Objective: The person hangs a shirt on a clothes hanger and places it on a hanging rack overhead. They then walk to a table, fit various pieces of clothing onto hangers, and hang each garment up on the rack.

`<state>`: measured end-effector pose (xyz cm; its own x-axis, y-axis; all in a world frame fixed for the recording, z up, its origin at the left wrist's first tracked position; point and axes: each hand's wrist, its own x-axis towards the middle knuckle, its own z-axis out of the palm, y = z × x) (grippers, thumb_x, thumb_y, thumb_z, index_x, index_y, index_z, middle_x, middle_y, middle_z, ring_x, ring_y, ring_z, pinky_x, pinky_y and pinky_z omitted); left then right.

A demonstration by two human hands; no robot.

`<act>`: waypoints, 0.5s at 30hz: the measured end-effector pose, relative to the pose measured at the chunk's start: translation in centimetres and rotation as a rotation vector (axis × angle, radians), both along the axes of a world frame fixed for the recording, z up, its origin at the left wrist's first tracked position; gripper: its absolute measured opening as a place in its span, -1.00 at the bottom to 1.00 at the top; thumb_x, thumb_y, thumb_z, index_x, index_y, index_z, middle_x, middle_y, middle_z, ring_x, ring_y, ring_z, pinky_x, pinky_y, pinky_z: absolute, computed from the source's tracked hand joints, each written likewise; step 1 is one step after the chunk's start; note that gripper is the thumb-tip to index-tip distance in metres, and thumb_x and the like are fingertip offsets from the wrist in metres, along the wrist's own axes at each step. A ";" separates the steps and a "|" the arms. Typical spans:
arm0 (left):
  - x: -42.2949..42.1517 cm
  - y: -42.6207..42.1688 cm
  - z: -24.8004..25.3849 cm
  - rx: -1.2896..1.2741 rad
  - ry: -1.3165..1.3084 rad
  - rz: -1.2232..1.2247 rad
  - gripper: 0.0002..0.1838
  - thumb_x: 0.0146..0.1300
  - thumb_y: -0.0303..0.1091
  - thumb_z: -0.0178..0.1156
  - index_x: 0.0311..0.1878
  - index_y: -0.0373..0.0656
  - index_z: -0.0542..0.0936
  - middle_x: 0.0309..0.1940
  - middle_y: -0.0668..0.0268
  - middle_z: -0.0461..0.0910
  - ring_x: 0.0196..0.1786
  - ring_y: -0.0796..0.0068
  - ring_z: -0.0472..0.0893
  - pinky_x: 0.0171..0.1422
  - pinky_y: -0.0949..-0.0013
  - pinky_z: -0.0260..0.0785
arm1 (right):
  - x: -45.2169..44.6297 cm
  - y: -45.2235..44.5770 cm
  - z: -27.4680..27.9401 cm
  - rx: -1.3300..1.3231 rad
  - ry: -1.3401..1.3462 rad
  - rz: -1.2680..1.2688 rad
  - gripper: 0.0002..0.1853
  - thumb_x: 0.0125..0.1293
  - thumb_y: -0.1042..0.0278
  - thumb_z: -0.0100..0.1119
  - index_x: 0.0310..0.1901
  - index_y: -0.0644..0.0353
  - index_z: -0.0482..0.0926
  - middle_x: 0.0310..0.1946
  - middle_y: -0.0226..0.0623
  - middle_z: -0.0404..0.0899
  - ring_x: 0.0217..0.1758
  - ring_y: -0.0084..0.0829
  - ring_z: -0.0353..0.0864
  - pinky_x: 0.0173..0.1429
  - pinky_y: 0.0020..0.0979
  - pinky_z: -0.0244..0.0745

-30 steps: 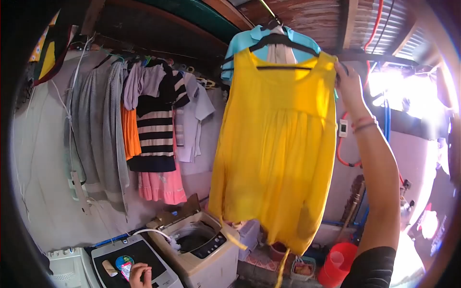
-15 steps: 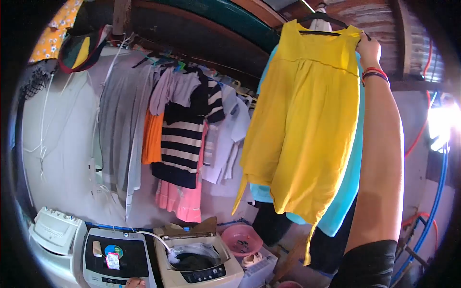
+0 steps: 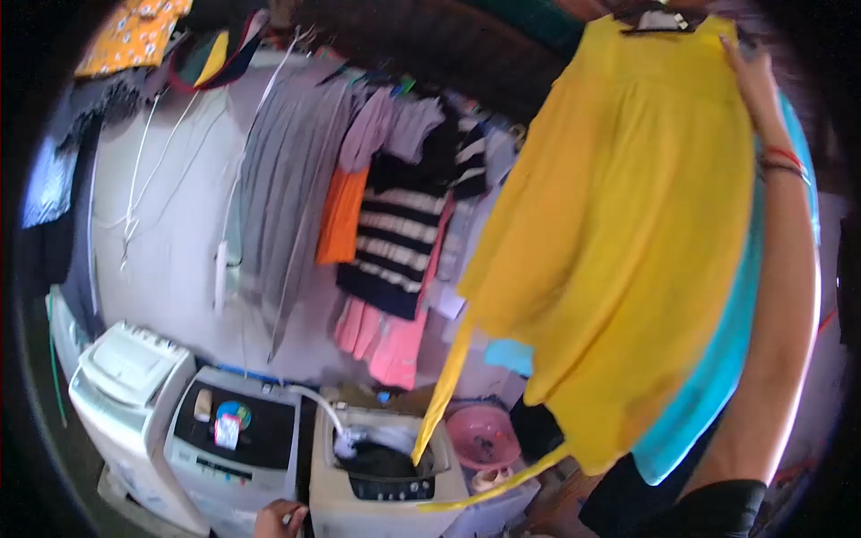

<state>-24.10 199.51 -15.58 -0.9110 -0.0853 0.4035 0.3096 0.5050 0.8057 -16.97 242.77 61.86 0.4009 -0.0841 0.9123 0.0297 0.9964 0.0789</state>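
Note:
A sleeveless yellow dress (image 3: 628, 215) with long loose ties hangs on a black hanger (image 3: 664, 18) at the upper right. With the arm raised, my right hand (image 3: 752, 81) grips the dress by its shoulder, near the hanger's end. Behind it shows a turquoise garment (image 3: 695, 430), mostly covered. At the bottom edge, my left hand (image 3: 281, 518) is partly in view with its fingers curled, close to the washing machines. What it holds, if anything, cannot be made out.
A row of hanging clothes, including a striped black-and-white top (image 3: 395, 242), lines the wall. Below stand a closed washing machine (image 3: 238, 430), an open-topped washing machine (image 3: 386, 511) with a white hose, a white machine (image 3: 134, 377) and a pink basin (image 3: 484, 435).
The yellow dress is closer and larger in view, its ties swinging to the left. My view has shifted, so the scene sits differently. My left hand shows more at the bottom.

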 end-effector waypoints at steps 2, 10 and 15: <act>-0.3 0.3 -1.6 -0.070 -0.043 -0.102 -0.77 0.23 -0.25 0.23 -0.30 -0.25 0.64 -0.39 0.08 0.61 -0.29 0.06 0.60 -0.16 0.19 0.43 | -0.9 -1.6 -8.0 0.310 -0.207 0.063 -0.22 0.27 -0.12 0.13 0.40 0.13 0.15 0.31 -0.01 0.27 0.37 -0.20 0.31 0.38 -0.29 0.23; 0.2 1.0 -4.6 -0.305 -0.163 -0.297 -0.63 0.37 -0.10 0.03 -0.25 -0.24 0.62 -0.29 0.07 0.60 -0.19 0.00 0.58 -0.09 0.07 0.41 | 5.2 -4.7 -45.1 0.430 -0.800 -0.258 -0.47 0.25 0.01 0.20 0.27 -0.29 0.37 0.45 0.13 -0.09 0.44 0.22 0.04 0.33 0.34 0.08; 2.0 1.0 -6.3 -0.263 -0.242 -0.397 -0.68 0.33 -0.08 0.05 -0.23 -0.15 0.60 -0.29 0.08 0.60 -0.18 0.00 0.58 -0.08 0.05 0.42 | 0.0 -1.7 -59.4 0.161 -0.886 0.133 -0.59 0.25 0.01 0.21 0.10 -0.10 0.45 0.13 0.01 0.21 0.15 0.06 0.28 0.17 0.10 0.30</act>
